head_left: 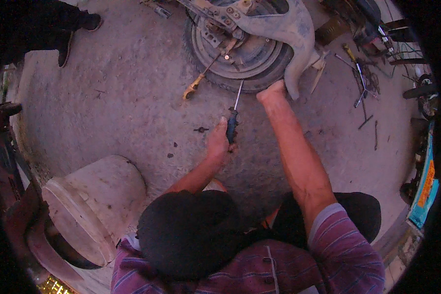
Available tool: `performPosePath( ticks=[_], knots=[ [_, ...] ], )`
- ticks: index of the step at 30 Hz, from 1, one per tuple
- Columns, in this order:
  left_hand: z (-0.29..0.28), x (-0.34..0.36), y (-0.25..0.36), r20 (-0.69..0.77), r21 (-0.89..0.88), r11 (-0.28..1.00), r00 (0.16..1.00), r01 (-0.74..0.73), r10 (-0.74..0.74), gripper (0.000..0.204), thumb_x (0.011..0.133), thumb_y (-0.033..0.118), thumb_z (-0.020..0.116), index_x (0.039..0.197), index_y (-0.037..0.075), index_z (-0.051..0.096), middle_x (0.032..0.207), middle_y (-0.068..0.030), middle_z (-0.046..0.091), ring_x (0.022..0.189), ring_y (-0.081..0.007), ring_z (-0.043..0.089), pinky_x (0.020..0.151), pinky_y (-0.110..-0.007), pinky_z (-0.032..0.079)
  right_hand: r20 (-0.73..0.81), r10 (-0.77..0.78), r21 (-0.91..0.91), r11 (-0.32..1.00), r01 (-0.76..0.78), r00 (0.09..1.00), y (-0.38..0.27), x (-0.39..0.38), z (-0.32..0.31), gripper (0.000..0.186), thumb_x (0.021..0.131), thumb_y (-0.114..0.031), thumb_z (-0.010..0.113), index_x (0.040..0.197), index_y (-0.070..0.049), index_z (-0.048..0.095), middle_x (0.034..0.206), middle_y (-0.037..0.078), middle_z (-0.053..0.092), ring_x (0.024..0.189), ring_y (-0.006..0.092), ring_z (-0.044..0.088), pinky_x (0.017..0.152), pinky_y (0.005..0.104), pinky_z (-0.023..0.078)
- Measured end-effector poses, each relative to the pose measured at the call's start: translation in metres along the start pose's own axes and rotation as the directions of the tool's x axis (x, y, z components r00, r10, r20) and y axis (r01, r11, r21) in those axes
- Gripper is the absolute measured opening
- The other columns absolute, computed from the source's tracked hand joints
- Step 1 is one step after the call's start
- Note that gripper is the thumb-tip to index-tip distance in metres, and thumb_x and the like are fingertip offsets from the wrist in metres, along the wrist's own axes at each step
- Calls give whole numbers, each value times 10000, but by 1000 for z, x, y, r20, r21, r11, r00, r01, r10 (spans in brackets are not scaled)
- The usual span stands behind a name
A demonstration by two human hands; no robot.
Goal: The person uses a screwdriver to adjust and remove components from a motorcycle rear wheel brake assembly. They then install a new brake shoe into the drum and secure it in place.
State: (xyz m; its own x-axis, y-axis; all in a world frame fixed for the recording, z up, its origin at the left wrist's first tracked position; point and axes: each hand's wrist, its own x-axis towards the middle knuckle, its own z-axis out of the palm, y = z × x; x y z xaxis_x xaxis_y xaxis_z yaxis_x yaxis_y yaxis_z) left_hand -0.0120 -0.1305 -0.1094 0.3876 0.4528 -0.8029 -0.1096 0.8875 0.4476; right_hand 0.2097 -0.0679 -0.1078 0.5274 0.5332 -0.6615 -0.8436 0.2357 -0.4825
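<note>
My left hand is closed around the dark blue handle of a screwdriver. Its metal shaft points away from me, and the tip meets the near edge of a wheel's black tyre. At the tyre's near right side rests my right hand, its fingers hidden from view, so their grip cannot be made out. A second screwdriver with a yellow handle leans out from the dusty wheel rim, left of the first. A curved grey swingarm-like part arches over the wheel's right side.
A dirty white bucket lies on its side at the left. Several tools, among them a three-armed wrench, lie on the concrete at the right. A small dark metal piece sits beside my left hand. Another person's shoe shows at the far left.
</note>
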Motion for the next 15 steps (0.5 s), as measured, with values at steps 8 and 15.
performPosePath(
  ticks=[8, 15],
  knots=[
    [19, -12, 26, -119, 200, 980, 993, 0, 25, 408, 1014, 504, 617, 1067, 100, 641, 783, -16, 570, 529, -117, 454, 441, -291, 351, -4, 7, 43, 999, -7, 1000, -1, 7, -5, 673, 1071, -585, 288, 1590, -169, 392, 1651, 58, 378, 1506, 314, 360, 1232, 536, 322],
    [11, -35, 94, -25, 239, 969, 998, 70, -66, 422, 1016, 495, 615, 1098, 81, 643, 756, -37, 590, 499, -108, 461, 432, -302, 348, -10, 22, 90, 996, -21, 1000, 3, 9, -2, 666, 1072, -574, 291, 1586, -165, 401, 1644, 59, 389, 1499, 314, 371, 1226, 537, 331]
  ],
)
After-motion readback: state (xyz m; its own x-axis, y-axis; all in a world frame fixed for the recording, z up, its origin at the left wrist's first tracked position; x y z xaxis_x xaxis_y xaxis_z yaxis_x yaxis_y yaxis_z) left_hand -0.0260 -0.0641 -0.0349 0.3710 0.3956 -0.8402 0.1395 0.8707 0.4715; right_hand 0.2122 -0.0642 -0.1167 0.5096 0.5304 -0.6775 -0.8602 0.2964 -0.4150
